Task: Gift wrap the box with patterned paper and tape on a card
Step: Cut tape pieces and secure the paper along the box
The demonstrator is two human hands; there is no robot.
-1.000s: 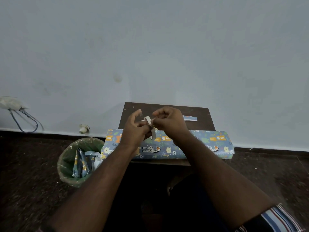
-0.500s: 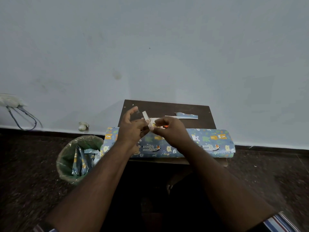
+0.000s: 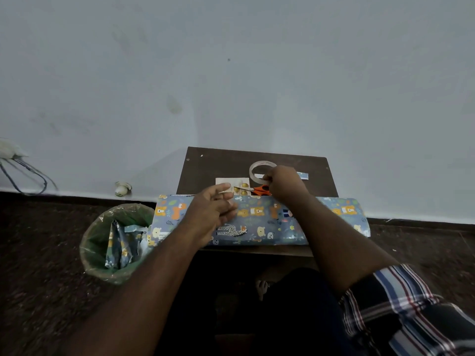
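right hand (image 3: 284, 185) grips tape roll (image 3: 259, 167); left hand (image 3: 214, 214) spread over wrapped box (image 3: 257, 222)

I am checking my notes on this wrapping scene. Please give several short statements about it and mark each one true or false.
1. The tape roll lies on the table. True.
2. The scissors have blue handles. False: they are orange.
3. The wrapped box lies along the near edge of the table. True.
4. The bin stands to the person's right. False: it stands to the left.
5. The left hand grips the scissors. False: its fingers are straight, over the box.
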